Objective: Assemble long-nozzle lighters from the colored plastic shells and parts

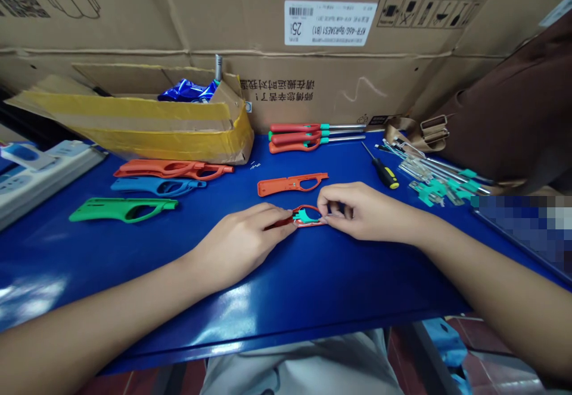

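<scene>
Between my hands, low over the blue table [286, 288], is an orange lighter casing half [308, 224] with a teal trigger piece [306, 215] lying in its loop. My left hand [250, 234] grips the casing's left part, which its fingers mostly cover. At the right end, my right hand [357, 211] pinches with thumb and forefinger; whether it holds the casing tip or a small part there is hidden. Just beyond lies another orange casing half [277, 186], its hollow side up.
Finished-looking red lighters [295, 137] lie stacked at the back. Orange, blue and green casings [120, 210] are on the left, before a taped cardboard box [187, 136]. To the right are a screwdriver [383, 170], metal-tube parts [438, 177] and a brown bag [504, 109]. A power strip [40, 174] sits far left.
</scene>
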The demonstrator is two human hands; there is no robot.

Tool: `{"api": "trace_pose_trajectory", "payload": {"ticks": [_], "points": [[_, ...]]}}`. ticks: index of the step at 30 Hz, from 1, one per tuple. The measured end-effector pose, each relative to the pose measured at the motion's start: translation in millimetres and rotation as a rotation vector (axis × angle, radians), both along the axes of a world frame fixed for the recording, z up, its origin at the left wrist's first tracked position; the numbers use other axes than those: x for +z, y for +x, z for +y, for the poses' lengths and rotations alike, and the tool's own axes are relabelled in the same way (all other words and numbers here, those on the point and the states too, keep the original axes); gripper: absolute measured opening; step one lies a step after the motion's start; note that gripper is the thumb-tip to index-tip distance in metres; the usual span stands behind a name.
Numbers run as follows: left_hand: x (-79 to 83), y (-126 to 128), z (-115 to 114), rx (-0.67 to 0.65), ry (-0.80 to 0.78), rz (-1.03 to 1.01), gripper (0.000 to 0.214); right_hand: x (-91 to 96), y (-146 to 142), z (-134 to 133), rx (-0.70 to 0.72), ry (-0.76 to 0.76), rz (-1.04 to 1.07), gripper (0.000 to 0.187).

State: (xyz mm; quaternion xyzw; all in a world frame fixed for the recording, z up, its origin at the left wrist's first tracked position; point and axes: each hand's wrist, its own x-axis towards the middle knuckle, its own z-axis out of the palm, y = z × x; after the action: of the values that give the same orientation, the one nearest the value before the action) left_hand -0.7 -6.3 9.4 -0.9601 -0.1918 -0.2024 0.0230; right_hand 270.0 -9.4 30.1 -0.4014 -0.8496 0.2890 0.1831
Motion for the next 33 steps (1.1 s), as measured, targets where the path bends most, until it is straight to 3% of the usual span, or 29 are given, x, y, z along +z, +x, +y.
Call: {"api": "trace_pose_trajectory", "payload": {"ticks": [7, 22, 33], "points": [[-2.3, -1, 2, -0.011, -0.084, -0.074, 0.028, -1.6, 1, 1, 0.013, 0.035, -0.007, 0.012], [-4.6, 10, -2, 0.083, -0.467, -0.302, 0.022, -3.3, 2, 2, 0.017, 0.024, 0.002, 0.012], [11.1, 20, 6, 0.212, -0.794, -0.333, 0.011, -1.4, 1, 1, 0.04, 0.037, -0.002, 0.014]]}}
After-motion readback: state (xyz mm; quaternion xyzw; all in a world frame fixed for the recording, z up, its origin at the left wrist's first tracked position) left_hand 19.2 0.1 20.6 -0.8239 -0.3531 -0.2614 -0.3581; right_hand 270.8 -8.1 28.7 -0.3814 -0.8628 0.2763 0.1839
